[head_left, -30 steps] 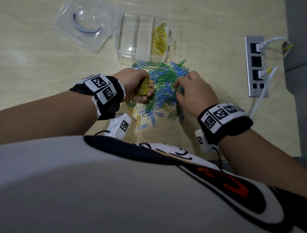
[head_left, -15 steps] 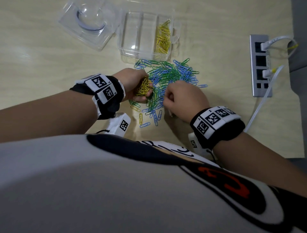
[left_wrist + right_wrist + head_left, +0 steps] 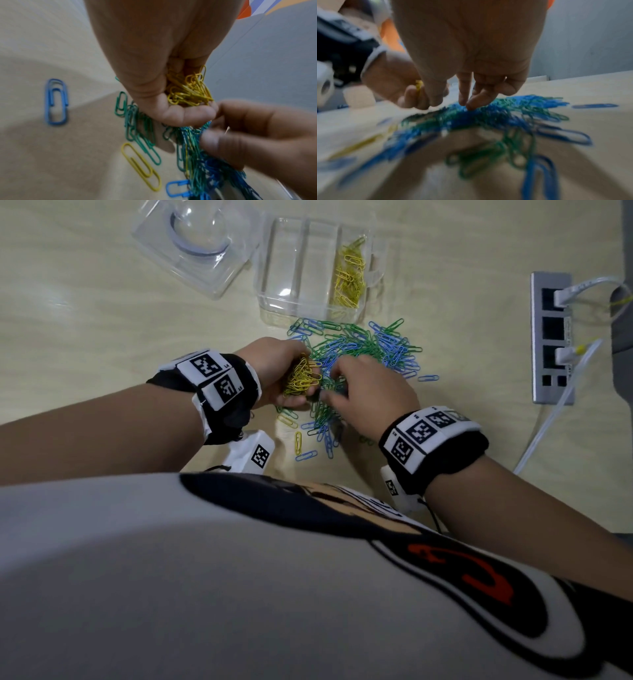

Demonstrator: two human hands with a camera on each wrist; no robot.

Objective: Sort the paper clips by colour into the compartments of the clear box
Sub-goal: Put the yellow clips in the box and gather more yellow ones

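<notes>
My left hand grips a bunch of yellow clips, seen close in the left wrist view as yellow clips in the left hand. My right hand is right beside it. Its straight fingers touch the mixed green and blue pile, thumb apart, with nothing visibly pinched. The clear box stands behind the pile. Its right compartment holds yellow clips; the other two show none.
The clear lid lies left of the box. A grey power strip with white cables sits at the right. A loose yellow clip and blue clip lie near the table's front edge.
My right hand went from the pile's right side down to its near edge, then up against the left hand's bunch. The left hand stayed put with its yellow clips.
</notes>
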